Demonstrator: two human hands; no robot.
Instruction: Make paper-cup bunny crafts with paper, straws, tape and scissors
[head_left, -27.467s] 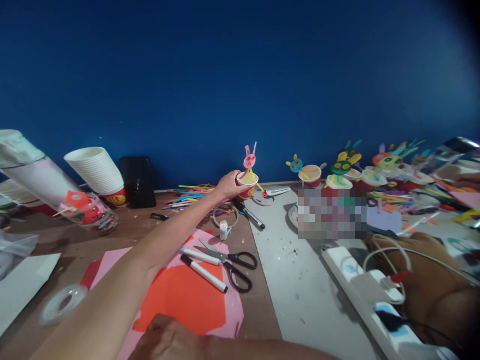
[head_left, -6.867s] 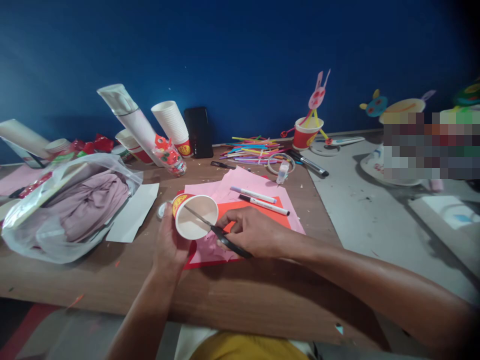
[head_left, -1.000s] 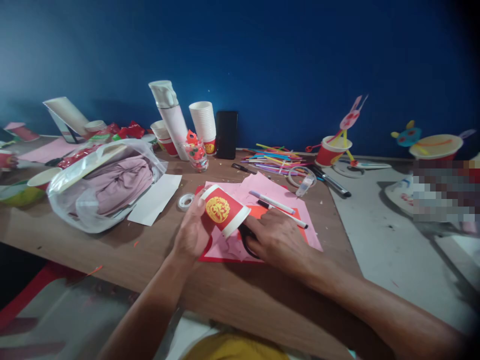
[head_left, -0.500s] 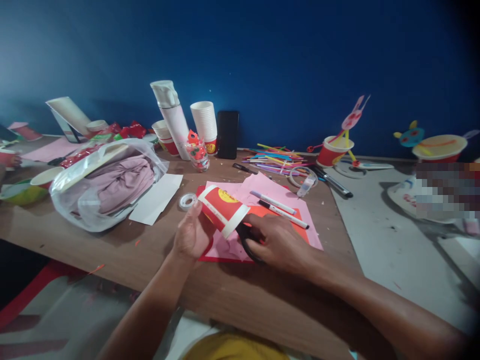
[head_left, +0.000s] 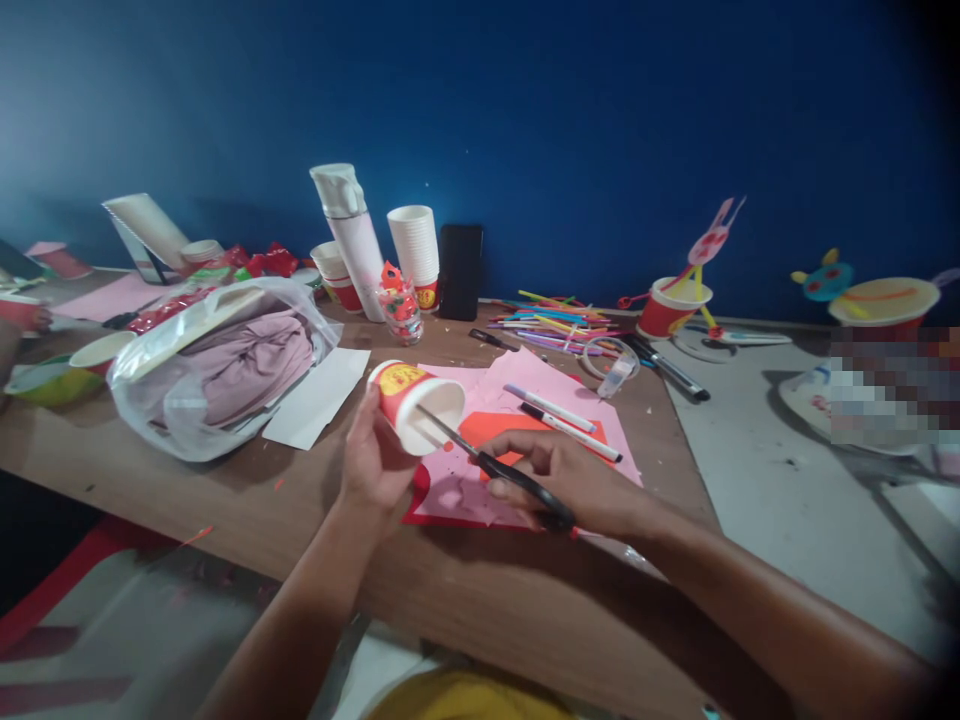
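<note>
My left hand is wrapped round a red and white paper cup with a yellow emblem, tilted so its mouth faces right and toward me. My right hand grips black-handled scissors. Their blades reach to the left into the cup's mouth; whether they touch its wall I cannot tell. Below the hands lie pink paper sheets and an orange piece of paper. Two white markers rest across the paper's right side.
Behind stand a flask, a cup stack, a dark phone and coloured pipe cleaners. A clear plastic bag lies left beside white paper. On the right are a decorated cup and a cutter knife.
The cup has turned so its open mouth shows, and it has shifted left. The scissors have swung round, their blades now pointing into the cup. The tape roll is hidden from sight.
</note>
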